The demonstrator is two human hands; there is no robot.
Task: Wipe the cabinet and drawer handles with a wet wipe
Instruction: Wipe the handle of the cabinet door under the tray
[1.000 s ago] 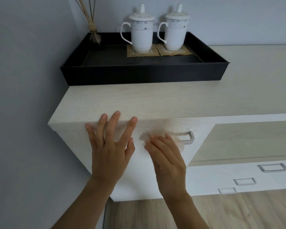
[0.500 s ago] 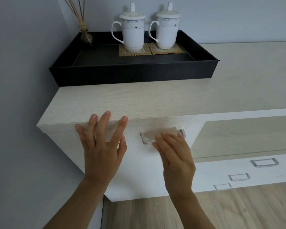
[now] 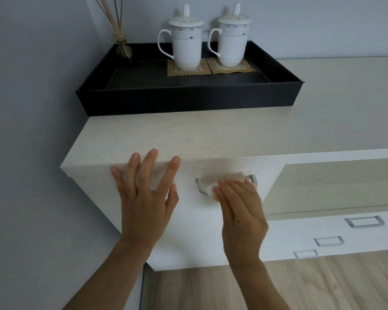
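Both working: my left hand [image 3: 143, 204] spreads flat on the cabinet front [image 3: 195, 233]; my right hand [image 3: 241, 211], fingers straight, presses the wet wipe [image 3: 210, 190] onto the handle [image 3: 199, 186].

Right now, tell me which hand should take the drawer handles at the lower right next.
The right hand. It presses the wet wipe onto the cabinet handle, and the drawer handles lie on its side. The left hand rests spread on the cabinet front, farther away, holding nothing.

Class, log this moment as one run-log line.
step: wipe cabinet handle | right hand: presses wet wipe on it, fingers straight | left hand: spread flat on cabinet front
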